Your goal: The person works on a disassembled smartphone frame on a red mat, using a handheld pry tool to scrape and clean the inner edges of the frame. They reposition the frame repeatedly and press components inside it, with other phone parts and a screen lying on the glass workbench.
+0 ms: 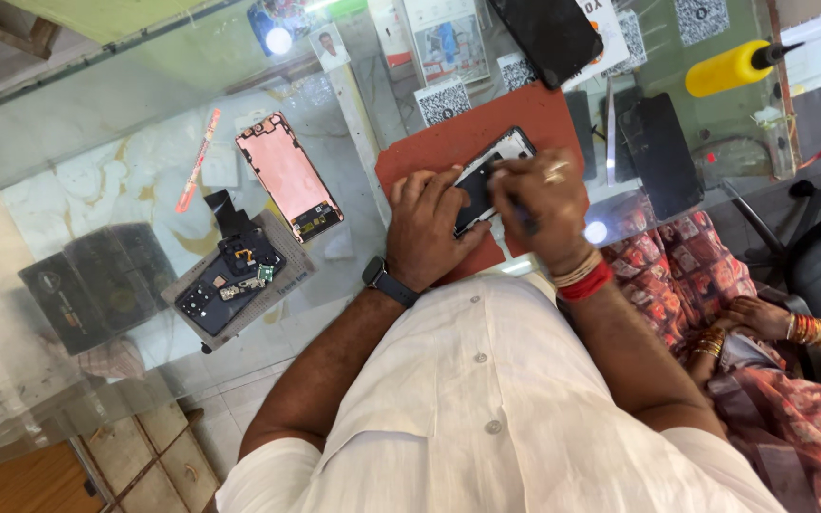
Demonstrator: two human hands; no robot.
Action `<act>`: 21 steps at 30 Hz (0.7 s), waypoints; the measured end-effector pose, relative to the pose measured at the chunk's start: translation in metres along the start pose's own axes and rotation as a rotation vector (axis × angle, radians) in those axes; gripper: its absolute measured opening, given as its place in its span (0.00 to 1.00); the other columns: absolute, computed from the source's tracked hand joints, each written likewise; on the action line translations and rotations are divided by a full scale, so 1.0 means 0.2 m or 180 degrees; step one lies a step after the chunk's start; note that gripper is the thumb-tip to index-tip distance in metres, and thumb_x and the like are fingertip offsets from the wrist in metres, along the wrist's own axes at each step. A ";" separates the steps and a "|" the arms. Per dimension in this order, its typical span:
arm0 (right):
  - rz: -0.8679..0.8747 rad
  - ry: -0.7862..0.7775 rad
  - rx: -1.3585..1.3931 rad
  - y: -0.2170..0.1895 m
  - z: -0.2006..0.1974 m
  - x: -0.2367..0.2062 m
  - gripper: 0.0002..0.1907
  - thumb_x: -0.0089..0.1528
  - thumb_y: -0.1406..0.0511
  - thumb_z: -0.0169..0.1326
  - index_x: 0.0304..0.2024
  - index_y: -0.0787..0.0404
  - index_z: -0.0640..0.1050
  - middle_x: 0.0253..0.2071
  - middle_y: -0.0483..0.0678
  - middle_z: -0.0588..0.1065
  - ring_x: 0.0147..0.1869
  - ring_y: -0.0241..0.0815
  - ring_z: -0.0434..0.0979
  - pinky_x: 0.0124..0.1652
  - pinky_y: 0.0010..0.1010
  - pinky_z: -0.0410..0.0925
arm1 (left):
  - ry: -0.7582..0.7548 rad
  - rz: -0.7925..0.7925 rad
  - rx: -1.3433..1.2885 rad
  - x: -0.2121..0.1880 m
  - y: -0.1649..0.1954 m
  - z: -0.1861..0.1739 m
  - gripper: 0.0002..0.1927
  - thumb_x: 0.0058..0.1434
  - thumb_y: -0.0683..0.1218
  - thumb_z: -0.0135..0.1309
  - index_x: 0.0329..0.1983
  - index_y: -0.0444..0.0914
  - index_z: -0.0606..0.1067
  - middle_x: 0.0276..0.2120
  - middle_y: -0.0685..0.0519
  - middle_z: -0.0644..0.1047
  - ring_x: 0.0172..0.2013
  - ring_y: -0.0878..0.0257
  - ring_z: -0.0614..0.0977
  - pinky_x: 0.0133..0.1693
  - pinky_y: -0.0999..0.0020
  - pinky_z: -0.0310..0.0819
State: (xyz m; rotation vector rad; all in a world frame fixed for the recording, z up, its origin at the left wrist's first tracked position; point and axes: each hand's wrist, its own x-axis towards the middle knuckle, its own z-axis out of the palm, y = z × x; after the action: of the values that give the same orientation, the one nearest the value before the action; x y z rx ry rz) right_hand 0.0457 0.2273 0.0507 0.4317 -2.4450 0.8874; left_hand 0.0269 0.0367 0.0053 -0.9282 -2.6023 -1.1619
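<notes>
At a glass counter [97, 114], a left hand [429, 223] steadies an opened phone [486, 176] on a red mat [448, 142] while the right hand [544, 204] pinches a thin tool against it. Square black-and-white code cards [444, 100] line the counter's far edge beside a yellow cylinder [729, 68].
</notes>
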 end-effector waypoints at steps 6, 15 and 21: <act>0.0211 0.0073 -0.0041 0.01 0.00 0.00 0.08 0.61 0.76 0.66 0.40 0.64 0.80 0.43 0.54 0.81 0.45 0.51 0.81 0.49 0.36 0.71 | 0.0032 -0.0025 -0.0005 -0.01 0.00 0.00 0.21 0.51 0.51 0.70 0.41 0.39 0.74 0.57 0.48 0.75 0.55 0.49 0.73 0.59 0.47 0.64; -0.0227 -0.0118 0.0009 0.00 0.01 -0.02 0.10 0.55 0.75 0.68 0.37 0.63 0.81 0.41 0.51 0.83 0.45 0.45 0.83 0.48 0.39 0.67 | 0.0074 0.0026 0.0078 -0.02 -0.01 0.01 0.20 0.50 0.51 0.69 0.41 0.38 0.74 0.57 0.48 0.75 0.55 0.48 0.73 0.57 0.47 0.64; -0.0133 -0.0174 -0.0107 0.00 -0.01 -0.02 0.10 0.54 0.75 0.68 0.37 0.63 0.82 0.43 0.50 0.83 0.46 0.42 0.83 0.51 0.41 0.64 | 0.0116 0.0079 0.0091 -0.01 0.00 0.00 0.20 0.50 0.50 0.69 0.40 0.38 0.74 0.57 0.46 0.76 0.55 0.47 0.73 0.57 0.47 0.65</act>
State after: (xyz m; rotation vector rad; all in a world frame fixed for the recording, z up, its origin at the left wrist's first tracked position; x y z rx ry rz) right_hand 0.0502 0.2298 0.0491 0.4993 -2.4873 0.8263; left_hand 0.0288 0.0356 0.0031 -0.9224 -2.5646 -1.1217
